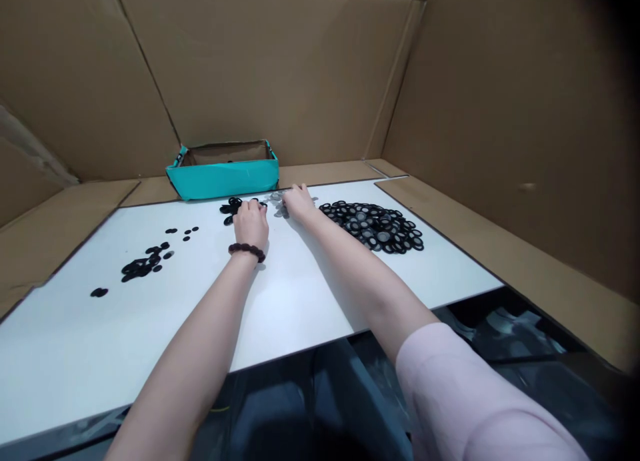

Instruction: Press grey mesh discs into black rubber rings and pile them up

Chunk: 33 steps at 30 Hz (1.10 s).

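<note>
My left hand (251,224), with a dark beaded bracelet (247,250) at the wrist, rests at a small cluster of black rings (231,208). Its fingers are curled and closed, and what lies between them is hidden. Just to the right, my right hand (299,202) bends over some translucent grey discs (277,202) with fingers pinched together. Whether a disc is in that pinch is too small to tell. Beyond my right forearm spreads a large pile of black rings with grey centres (373,224).
A turquoise box (225,179) with an open top stands behind my hands. Several small black discs (143,266) lie scattered on the left of the white board (280,301). Cardboard walls (280,74) enclose the back and sides. Dark items show below the board's front edge.
</note>
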Each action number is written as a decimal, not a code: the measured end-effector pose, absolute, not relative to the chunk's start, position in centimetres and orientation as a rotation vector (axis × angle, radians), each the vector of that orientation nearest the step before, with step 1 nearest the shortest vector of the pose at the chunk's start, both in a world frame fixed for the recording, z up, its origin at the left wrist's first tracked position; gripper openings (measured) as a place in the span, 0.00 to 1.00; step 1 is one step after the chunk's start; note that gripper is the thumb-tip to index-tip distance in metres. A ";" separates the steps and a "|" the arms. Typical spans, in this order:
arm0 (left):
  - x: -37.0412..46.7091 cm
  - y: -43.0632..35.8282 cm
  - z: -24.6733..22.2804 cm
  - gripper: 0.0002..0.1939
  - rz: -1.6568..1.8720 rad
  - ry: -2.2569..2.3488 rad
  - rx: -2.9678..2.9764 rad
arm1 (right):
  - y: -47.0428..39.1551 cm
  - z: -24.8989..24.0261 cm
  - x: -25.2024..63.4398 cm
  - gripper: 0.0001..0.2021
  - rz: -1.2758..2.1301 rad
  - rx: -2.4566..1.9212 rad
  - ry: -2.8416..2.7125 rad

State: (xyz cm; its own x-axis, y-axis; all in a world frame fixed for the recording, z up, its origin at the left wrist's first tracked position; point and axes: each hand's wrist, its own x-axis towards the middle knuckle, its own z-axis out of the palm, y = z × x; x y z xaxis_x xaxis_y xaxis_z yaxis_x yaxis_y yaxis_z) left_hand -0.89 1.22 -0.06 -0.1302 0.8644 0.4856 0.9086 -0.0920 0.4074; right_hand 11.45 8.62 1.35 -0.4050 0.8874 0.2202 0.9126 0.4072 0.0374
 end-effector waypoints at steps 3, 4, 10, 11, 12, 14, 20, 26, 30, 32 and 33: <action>-1.0 1.3 -0.1 0.09 -1.108 -2.046 -2.028 | 8.7 1.5 11.7 0.14 -0.204 -1.572 -2.297; -1.0 1.4 -0.2 0.09 -1.149 -2.037 -2.025 | 8.6 1.6 11.8 0.14 -0.151 -1.559 -2.204; -1.3 1.6 -0.5 0.13 -1.502 -1.903 -2.065 | 6.9 1.7 12.3 0.10 0.469 -1.354 -1.676; -1.3 1.7 -0.5 0.14 -1.586 -1.913 -2.064 | 6.5 1.5 12.3 0.09 0.572 -1.334 -1.615; -1.3 1.7 -0.6 0.14 -1.674 -1.947 -2.056 | 6.1 1.1 12.2 0.08 0.673 -1.324 -1.570; -1.3 1.9 -0.6 0.13 -1.828 -2.056 -2.042 | 5.3 0.5 12.0 0.07 0.837 -1.303 -1.515; -1.6 2.0 -0.7 0.10 -2.009 -2.195 -2.131 | 3.2 0.3 11.3 0.05 1.303 -1.223 -1.313; -1.2 1.1 -0.2 0.14 -1.889 -2.215 -2.332 | 2.0 1.9 11.8 0.08 1.607 -1.118 -1.083; -0.9 0.7 -0.1 0.16 -1.720 -2.068 -2.415 | 1.4 2.8 12.6 0.07 1.681 -1.160 -1.093; -0.8 0.7 -0.1 0.17 -1.658 -2.007 -2.438 | 1.1 3.0 12.8 0.07 1.704 -1.191 -1.125; -0.8 0.6 -0.2 0.17 -1.644 -1.990 -2.439 | 1.0 3.1 12.9 0.07 1.719 -1.197 -1.140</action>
State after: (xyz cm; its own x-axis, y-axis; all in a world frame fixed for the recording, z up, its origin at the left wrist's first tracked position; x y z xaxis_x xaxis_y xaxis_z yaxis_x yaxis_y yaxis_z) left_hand -0.82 0.64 -0.15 -0.0127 0.9223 0.3863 0.5533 -0.3153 0.7710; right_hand 12.93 1.01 3.06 -0.2919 0.9092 -0.2969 -0.0802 -0.3325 -0.9397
